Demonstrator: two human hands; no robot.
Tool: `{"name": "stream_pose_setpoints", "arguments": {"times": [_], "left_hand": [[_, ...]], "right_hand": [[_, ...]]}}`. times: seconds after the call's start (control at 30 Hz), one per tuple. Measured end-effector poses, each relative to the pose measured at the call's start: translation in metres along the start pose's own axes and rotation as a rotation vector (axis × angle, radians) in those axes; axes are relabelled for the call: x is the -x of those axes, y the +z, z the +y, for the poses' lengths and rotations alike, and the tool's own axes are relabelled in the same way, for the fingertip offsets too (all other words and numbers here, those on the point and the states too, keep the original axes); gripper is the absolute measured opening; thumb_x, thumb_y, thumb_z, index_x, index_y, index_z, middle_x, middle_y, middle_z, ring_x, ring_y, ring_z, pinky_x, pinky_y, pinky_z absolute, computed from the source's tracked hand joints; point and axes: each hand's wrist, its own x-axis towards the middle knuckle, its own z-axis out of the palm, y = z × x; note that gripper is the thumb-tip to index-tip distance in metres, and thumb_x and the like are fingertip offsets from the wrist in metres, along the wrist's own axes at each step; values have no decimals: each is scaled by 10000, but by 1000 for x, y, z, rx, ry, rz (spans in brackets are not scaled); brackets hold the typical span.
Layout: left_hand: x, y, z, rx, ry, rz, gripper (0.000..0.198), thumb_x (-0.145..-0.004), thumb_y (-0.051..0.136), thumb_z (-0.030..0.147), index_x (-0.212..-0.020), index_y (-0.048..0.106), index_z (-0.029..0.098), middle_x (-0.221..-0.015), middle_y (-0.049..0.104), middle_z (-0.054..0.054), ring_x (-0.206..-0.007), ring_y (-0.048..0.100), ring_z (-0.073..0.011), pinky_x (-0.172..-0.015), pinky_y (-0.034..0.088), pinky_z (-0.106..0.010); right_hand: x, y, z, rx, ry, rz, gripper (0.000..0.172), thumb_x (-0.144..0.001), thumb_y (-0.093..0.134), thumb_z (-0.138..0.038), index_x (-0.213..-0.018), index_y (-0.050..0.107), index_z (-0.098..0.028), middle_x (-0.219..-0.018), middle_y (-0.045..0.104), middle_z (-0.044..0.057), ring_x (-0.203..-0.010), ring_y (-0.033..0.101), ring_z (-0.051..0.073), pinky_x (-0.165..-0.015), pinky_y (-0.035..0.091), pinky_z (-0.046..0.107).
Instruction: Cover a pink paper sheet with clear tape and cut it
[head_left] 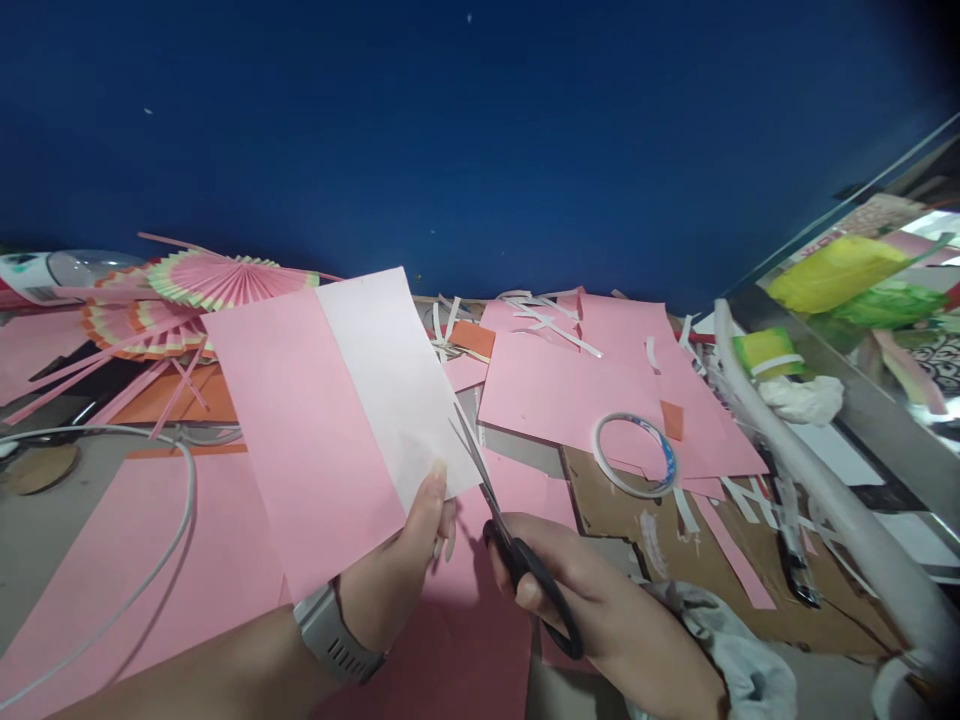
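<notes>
My left hand, with a grey watch on its wrist, pinches the lower right corner of a raised pink sheet of paper. A white strip runs along the sheet's right side; whether it is a fold or a separate piece I cannot tell. My right hand is closed around the black handles of a pair of scissors. Their slim blades point up and left, beside the white strip's right edge, and look slightly apart. Below both hands lies more pink paper.
Pleated paper fans lie at the left, near a white cable. To the right are a tape roll, pink sheets, brown cardboard, a utility knife and a white tube. A blue panel stands behind.
</notes>
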Motion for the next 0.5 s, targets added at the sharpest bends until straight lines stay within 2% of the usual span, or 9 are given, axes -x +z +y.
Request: {"name": "stream_pose_setpoints", "arguments": {"times": [0.17, 0.5], "left_hand": [[0, 1, 0, 12, 21, 46, 585, -879, 247, 539, -387, 330, 233, -428, 344, 22, -444, 421, -128, -468, 419, -217], [1, 0, 6, 58, 10, 21, 585, -845, 283, 603, -395, 343, 235, -429, 360, 20, -458, 413, -131, -481, 415, -226]], "right_hand": [[0, 2, 0, 0, 20, 23, 495, -805, 390, -672, -688, 397, -191, -636, 362, -42, -584, 336, 101, -533, 305, 234], [-2, 1, -1, -20, 46, 21, 427, -828, 428, -603, -701, 388, -197, -669, 356, -37, -614, 334, 113, -573, 305, 247]]}}
